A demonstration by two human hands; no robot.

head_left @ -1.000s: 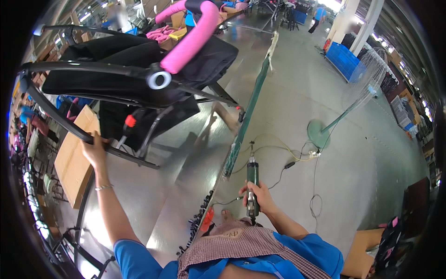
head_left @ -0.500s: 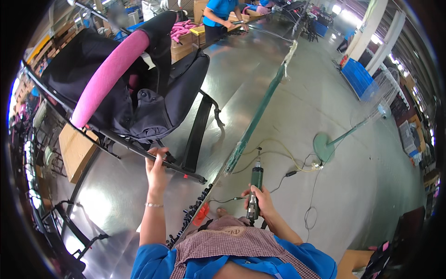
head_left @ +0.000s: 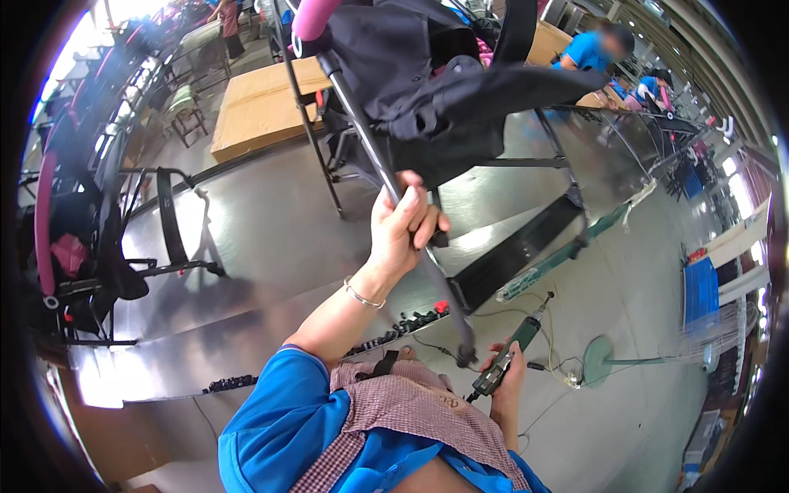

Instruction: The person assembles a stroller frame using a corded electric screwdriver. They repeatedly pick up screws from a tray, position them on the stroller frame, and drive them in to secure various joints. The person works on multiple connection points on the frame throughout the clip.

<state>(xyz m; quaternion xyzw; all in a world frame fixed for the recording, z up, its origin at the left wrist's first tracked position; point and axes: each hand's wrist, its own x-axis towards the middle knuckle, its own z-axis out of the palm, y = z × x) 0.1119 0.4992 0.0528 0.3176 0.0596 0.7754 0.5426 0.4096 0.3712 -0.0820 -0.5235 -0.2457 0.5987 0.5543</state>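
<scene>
My left hand [head_left: 400,226] is closed around a black frame tube [head_left: 357,115] of a stroller, whose lower end hangs past the table's near edge. Dark fabric forms the stroller's seat [head_left: 444,115], and part of a pink padded bar [head_left: 314,16] shows at the top. The stroller stands tilted on the metal table, with a flat black crosspiece [head_left: 514,255] low on its right side. To the right of the tube end, my right hand [head_left: 511,374] grips a dark green electric screwdriver [head_left: 523,333], its bit pointing up and away, touching nothing.
Small black parts [head_left: 411,326] line the near edge of the metal table [head_left: 263,246]. A cardboard box [head_left: 263,107] lies beyond it. More stroller frames [head_left: 49,230] stand at left. Cables and a fan's green base [head_left: 598,361] are on the floor at right. A co-worker [head_left: 588,51] is far right.
My view has turned left. The stroller is lifted and tilted, its tube now steeper and nearer, with my left hand still around it. The screwdriver, still in my right hand, now slants to the right.
</scene>
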